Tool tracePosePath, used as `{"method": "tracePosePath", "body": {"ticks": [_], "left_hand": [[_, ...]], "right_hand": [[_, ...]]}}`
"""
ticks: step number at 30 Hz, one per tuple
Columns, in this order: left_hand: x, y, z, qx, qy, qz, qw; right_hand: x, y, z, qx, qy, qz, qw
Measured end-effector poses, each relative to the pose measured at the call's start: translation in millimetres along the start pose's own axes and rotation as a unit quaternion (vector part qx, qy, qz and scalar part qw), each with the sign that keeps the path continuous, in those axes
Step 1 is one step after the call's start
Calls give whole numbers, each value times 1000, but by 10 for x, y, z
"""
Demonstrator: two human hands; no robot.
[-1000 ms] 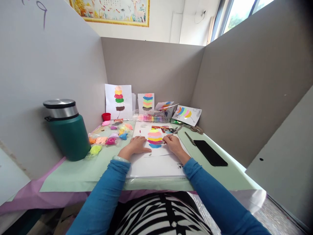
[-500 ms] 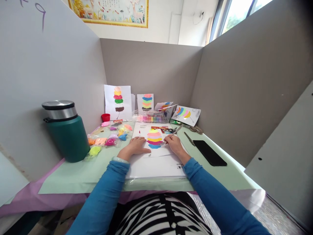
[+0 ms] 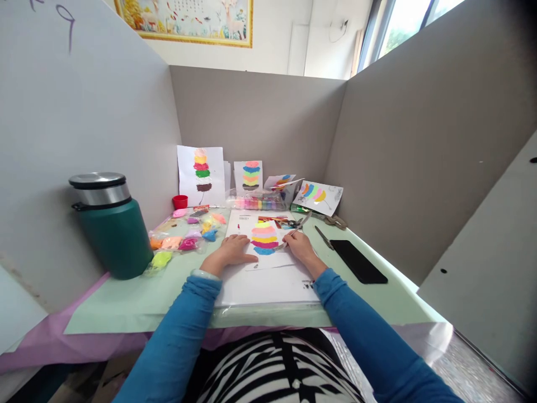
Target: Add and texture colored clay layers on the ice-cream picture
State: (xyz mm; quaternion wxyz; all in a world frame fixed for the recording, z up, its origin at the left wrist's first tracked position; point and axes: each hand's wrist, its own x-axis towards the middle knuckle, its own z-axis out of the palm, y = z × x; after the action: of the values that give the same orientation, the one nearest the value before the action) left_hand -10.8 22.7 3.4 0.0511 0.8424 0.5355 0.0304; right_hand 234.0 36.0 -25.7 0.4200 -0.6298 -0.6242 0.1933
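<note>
A white sheet bearing wavy clay bands (image 3: pixel 265 239) in yellow, orange, pink, magenta and blue lies before me. My left hand (image 3: pixel 230 250) rests on the sheet's left side, fingers spread and thumb stretched toward the bottom blue band. In my right hand (image 3: pixel 299 246) is a silver fork (image 3: pixel 304 220), its handle pointing up to the right. Its tines are at the right end of the magenta and blue bands; whether they touch the clay I cannot tell. Pencils (image 3: pixel 268 219) and scissors (image 3: pixel 295 223) lie just behind the sheet.
Bagged clay lumps (image 3: pixel 188 243) and a green flask (image 3: pixel 112 232) stand at left, with a red cup (image 3: pixel 180 202) behind. Finished clay pictures (image 3: pixel 212 168) lean on the back partition. A black phone (image 3: pixel 358 262) and a knife-like tool (image 3: pixel 324 237) lie at right.
The fork has shifted slightly, its tines now a little left and lower at the magenta and blue bands. My left hand stays in place.
</note>
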Motion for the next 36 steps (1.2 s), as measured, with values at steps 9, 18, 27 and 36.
{"method": "tracePosePath", "body": {"ticks": [9, 18, 27, 36], "left_hand": [[-28, 28, -25, -1, -1, -3, 1000], [7, -15, 22, -1, 3, 3, 1000], [3, -8, 16, -3, -1, 2, 1000], [-3, -12, 14, -6, -1, 3, 1000]], "right_hand": [[-59, -49, 138, 82, -55, -70, 993], [7, -7, 3, -46, -9, -11, 999], [26, 65, 9, 106, 8, 0, 994], [-41, -51, -7, -33, 6, -6, 999]]}}
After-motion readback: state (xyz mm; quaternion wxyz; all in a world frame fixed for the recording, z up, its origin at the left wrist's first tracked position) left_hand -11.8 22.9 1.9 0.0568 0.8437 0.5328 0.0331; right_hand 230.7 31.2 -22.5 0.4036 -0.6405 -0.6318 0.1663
